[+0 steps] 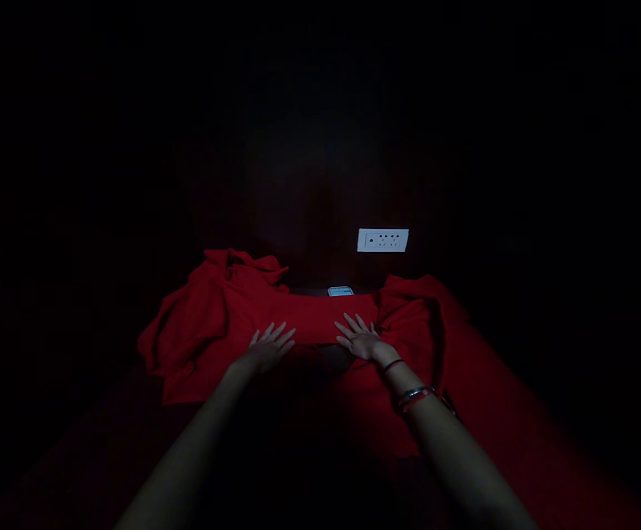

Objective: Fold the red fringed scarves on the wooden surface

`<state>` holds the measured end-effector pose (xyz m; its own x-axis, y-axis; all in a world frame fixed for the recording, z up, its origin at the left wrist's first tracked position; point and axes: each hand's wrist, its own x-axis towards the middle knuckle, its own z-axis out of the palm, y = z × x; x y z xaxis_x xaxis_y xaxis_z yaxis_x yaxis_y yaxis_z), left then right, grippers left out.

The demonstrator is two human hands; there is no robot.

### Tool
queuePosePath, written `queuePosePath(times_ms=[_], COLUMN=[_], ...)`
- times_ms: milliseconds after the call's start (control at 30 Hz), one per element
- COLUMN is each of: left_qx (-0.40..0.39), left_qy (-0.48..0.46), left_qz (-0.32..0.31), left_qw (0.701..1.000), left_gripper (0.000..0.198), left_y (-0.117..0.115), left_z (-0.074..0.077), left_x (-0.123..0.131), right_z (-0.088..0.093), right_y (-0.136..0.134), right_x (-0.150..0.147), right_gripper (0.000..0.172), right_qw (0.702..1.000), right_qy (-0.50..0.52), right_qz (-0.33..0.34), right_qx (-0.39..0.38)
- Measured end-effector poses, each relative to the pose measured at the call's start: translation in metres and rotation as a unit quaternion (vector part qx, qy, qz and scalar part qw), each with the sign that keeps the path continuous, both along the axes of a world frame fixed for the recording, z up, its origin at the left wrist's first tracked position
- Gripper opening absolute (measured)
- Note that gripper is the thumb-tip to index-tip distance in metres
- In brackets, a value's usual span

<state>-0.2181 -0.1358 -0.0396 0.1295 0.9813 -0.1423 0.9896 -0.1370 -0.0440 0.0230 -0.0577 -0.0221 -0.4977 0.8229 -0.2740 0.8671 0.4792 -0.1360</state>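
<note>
A red cloth (314,315) stretches across the middle of the view, bunched in folds at its left and right ends. My left hand (268,349) rests on its left part, palm down with the fingers spread. On the right part lies my right hand (358,338), fingers also apart, with bands and a bracelet on its wrist and forearm. Neither hand is closed around the cloth. Below the strip between the hands, a dark surface shows, too dim to make out.
A lit phone (341,291) lies just behind the cloth. A white wall socket plate (383,240) is above it to the right. More red fabric (497,397) spreads at the right. The surroundings are very dark.
</note>
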Motion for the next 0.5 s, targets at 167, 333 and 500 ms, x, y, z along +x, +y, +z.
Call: queuePosePath(times_ms=[167, 333, 500], left_qx=[0.146, 0.167, 0.061], left_qy=[0.007, -0.016, -0.006], left_qz=[0.036, -0.082, -0.16], left_qw=[0.989, 0.982, 0.985], left_gripper=[0.045, 0.042, 0.039], left_y=[-0.003, 0.0, 0.006], left_z=[-0.001, -0.012, -0.022], left_x=[0.016, 0.029, 0.012], right_z=[0.015, 0.02, 0.009], right_y=[-0.008, -0.023, -0.029], right_x=[-0.002, -0.013, -0.018], right_gripper=[0.062, 0.064, 0.066], right_qw=[0.997, 0.999, 0.996], right_qy=[0.043, 0.019, -0.009], right_qz=[-0.003, 0.023, 0.079], right_qx=[0.063, 0.04, -0.032])
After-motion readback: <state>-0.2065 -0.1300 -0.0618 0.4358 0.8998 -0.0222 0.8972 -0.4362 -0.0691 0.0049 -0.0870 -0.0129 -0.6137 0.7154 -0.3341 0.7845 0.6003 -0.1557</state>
